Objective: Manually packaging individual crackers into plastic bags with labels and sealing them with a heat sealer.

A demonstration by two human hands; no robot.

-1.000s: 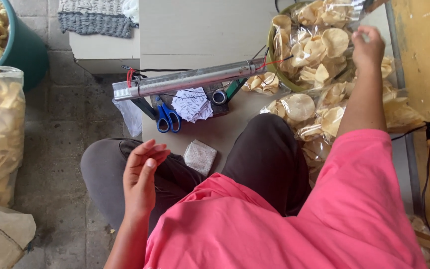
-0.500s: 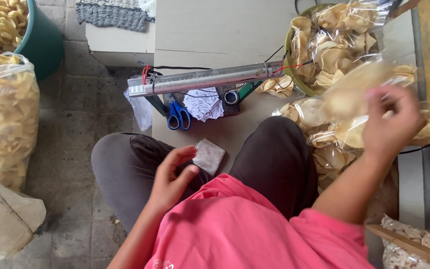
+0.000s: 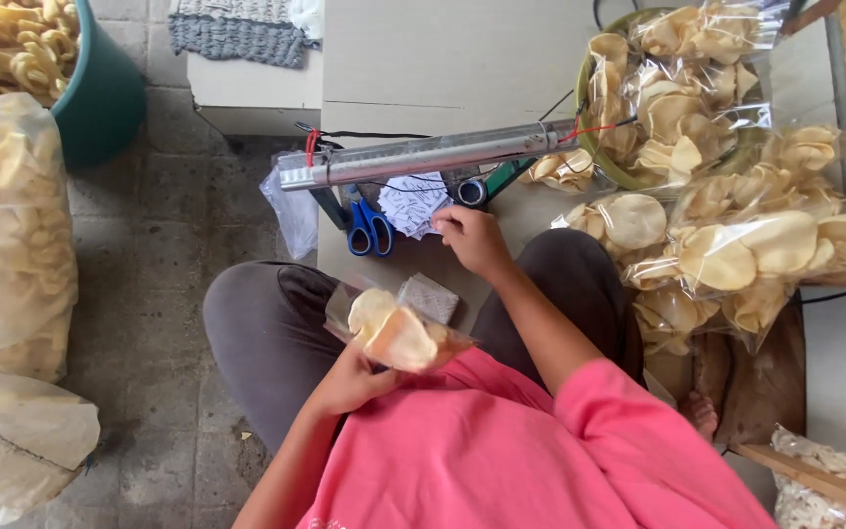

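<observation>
My left hand (image 3: pixel 350 384) holds a clear plastic bag of round pale crackers (image 3: pixel 396 333) above my lap. My right hand (image 3: pixel 472 237) reaches forward over the low table (image 3: pixel 443 59), its fingertips on the small stack of white paper slips (image 3: pixel 411 204) that lies below the metal heat-sealer bar (image 3: pixel 433 155). Blue-handled scissors (image 3: pixel 369 225) lie just left of the slips. A small folded grey cloth (image 3: pixel 430 297) rests on the table edge between my knees.
A heap of filled cracker bags (image 3: pixel 727 245) lies at the right, partly in a green basin (image 3: pixel 594 127). At the left stand a teal tub of crackers (image 3: pixel 100 98) and large plastic sacks of crackers (image 3: pixel 7 235). A tape roll (image 3: pixel 472 191) sits under the sealer.
My right hand brought a cracker bag from the right-hand heap, the bag passed to my left hand, and the right hand moved on to the paper slips.
</observation>
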